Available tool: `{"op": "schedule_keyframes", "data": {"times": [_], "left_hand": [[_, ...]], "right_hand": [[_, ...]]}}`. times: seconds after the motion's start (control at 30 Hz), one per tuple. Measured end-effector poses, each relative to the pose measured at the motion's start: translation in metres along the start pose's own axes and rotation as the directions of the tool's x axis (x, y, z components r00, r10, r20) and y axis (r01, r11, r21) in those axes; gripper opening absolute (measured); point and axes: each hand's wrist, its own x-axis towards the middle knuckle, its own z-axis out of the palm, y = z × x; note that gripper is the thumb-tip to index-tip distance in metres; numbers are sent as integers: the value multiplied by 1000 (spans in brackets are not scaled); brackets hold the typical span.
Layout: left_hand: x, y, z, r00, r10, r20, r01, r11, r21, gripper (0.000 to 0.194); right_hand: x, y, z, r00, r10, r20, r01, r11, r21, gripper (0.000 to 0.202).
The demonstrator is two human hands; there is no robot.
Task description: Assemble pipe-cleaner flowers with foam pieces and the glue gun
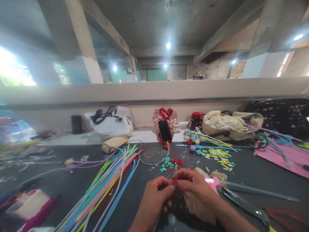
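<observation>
My left hand (156, 195) and my right hand (193, 185) meet at the front middle of the dark table. Both are closed, thumbs and fingertips pinching a small red piece (174, 182) between them; its exact shape is mostly hidden. Just beyond the fingertips lies a pile of short green and red cut pieces (170, 164). Partly behind my right hand is a pink glue gun (212, 183) with a glue stick (263, 190) in line with its rear. Scissors (248, 204) lie beside my right forearm.
Long coloured fuzzy stems (108, 183) spread left of my hands. A phone (164, 131) with a cable leans on a patterned bag (156, 116) behind. Yellow cut pieces (218, 156) and small flower bunches (193, 137) lie right. White bag (111, 122) and beige bag (231, 129) line the back.
</observation>
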Motion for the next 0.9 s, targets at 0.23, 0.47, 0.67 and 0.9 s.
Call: {"op": "schedule_keyframes", "data": {"times": [0.23, 0.47, 0.67, 0.9], "left_hand": [[4, 1, -9, 958, -181, 223, 255, 893, -372, 17], [5, -4, -9, 900, -207, 384, 367, 836, -408, 15], [4, -5, -6, 923, -171, 345, 281, 912, -300, 23], [5, -7, -3, 962, -153, 228, 214, 937, -275, 18]], "right_hand": [[2, 0, 1, 996, 12, -89, -4, 996, 93, 23], [-1, 2, 12, 999, 27, -35, -21, 986, 168, 29], [-1, 5, 12, 1000, 12, -9, -10, 993, 119, 15], [1, -2, 9, 1000, -18, -16, 17, 998, -69, 9]]}}
